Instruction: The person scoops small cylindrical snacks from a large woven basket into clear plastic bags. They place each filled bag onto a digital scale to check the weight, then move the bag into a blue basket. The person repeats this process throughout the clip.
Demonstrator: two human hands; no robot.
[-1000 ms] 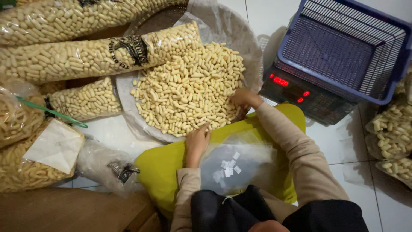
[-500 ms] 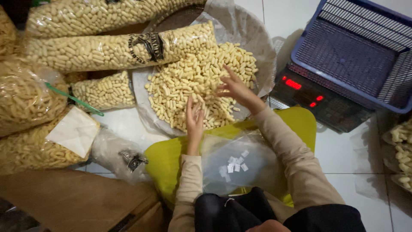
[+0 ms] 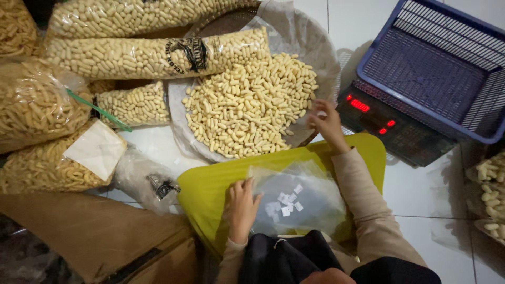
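Note:
A heap of pale yellow puffed snack sticks lies in a round basket lined with clear plastic. My right hand is at the liner's near right rim, fingers curled against it; whether it grips the plastic is unclear. My left hand rests palm down on a yellow cushion-like surface on my lap, fingertips touching the left edge of a flat, empty clear plastic bag. A few small white paper squares lie on or in that bag.
A digital scale with red digits stands at the right, carrying a blue mesh basket. Long filled snack bags are stacked at the upper left, more bags at the left and the right edge. A cardboard box sits at the lower left.
Both hands have left the snack heap. The left hand has dropped back onto the clear bag on my lap; the right hand has moved right to the basket's rim.

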